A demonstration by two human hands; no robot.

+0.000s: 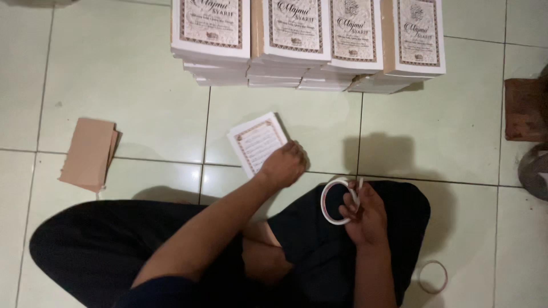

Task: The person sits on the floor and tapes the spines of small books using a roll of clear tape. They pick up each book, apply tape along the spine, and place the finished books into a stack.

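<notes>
I sit cross-legged on a pale tiled floor. My left hand point(283, 164) reaches forward and rests its fingers on a single white booklet point(256, 142) with an ornate bordered cover that lies flat on the tiles. My right hand point(363, 215) is closed around a roll of white tape with a red edge point(330, 204), held above my knee. A short strip of tape sticks up from the roll by my fingers.
Several stacks of the same white booklets point(308, 43) line the far side. A small pile of brown card sheets point(88, 154) lies at the left. An empty tape ring point(432, 277) sits by my right knee. A reddish-brown block point(524, 109) stands at the right edge.
</notes>
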